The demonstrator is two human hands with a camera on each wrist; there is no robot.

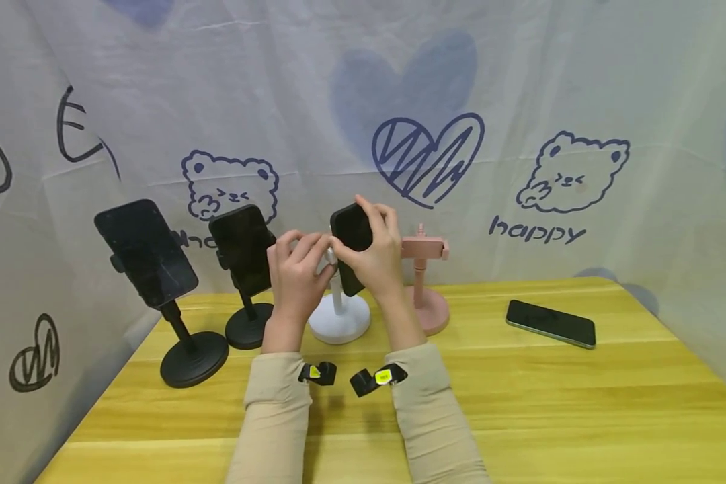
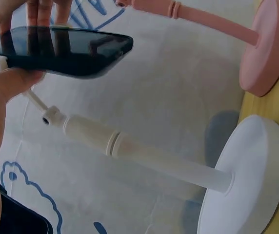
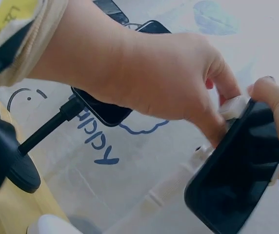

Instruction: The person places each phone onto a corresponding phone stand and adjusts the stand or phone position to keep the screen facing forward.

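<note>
Above the white phone stand (image 1: 339, 319) at the middle of the table is a tilted black smartphone (image 1: 353, 235). My right hand (image 1: 376, 259) grips this phone by its edges, fingers at the top and thumb along the near side. With thumb and fingers, my left hand (image 1: 299, 275) pinches the white clamp (image 3: 234, 108) of the stand, against the phone's left edge. The stand's jointed neck (image 2: 54, 117) runs from the clamp to its round base. Fingers hide part of the clamp, so how firmly it seats the phone is unclear.
Two black stands on the left each bear a phone, the nearer (image 1: 148, 252) and the farther (image 1: 242, 249). A pink stand (image 1: 425, 249) without a phone is just right of the white one. Another phone (image 1: 550, 324) lies flat on the wooden table (image 1: 520, 417). A printed cloth (image 1: 314, 101) hangs behind.
</note>
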